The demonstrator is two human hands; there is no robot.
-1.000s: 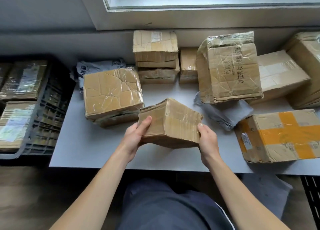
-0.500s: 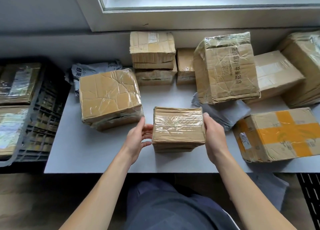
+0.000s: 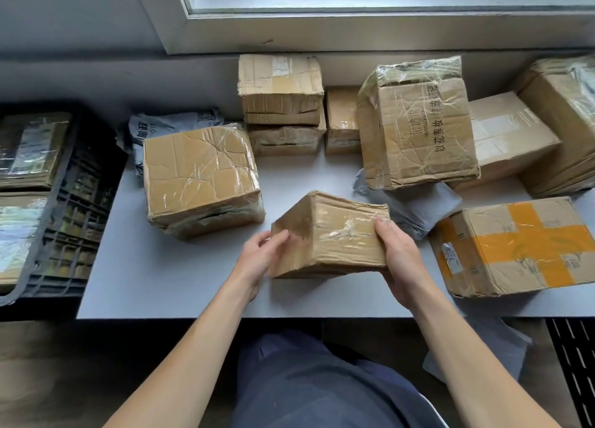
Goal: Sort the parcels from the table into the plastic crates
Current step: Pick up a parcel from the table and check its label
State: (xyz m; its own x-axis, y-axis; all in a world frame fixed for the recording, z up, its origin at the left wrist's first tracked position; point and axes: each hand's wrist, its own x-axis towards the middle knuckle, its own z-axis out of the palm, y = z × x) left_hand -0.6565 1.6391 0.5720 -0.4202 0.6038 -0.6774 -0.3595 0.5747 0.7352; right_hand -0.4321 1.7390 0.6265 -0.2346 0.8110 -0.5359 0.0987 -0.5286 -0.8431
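Note:
A small taped cardboard parcel (image 3: 331,234) is tilted above the front middle of the grey table (image 3: 167,279). My left hand (image 3: 260,257) holds its left end, fingers curled round the edge. My right hand (image 3: 397,253) grips its right end with the thumb on top. A black plastic crate (image 3: 67,221) stands at the left, off the table's end, with taped parcels (image 3: 29,150) lying inside.
A large crumpled box (image 3: 199,179) sits left of the held parcel, a grey mail bag (image 3: 174,124) behind it. Stacked boxes (image 3: 280,102) line the back. A printed box (image 3: 418,124), grey bags (image 3: 415,208) and an orange-taped box (image 3: 521,244) fill the right. Another black crate (image 3: 576,363) shows at bottom right.
The parcel has been turned between both hands from lying square to tilted, its left end now facing me. The left hand closed onto that end.

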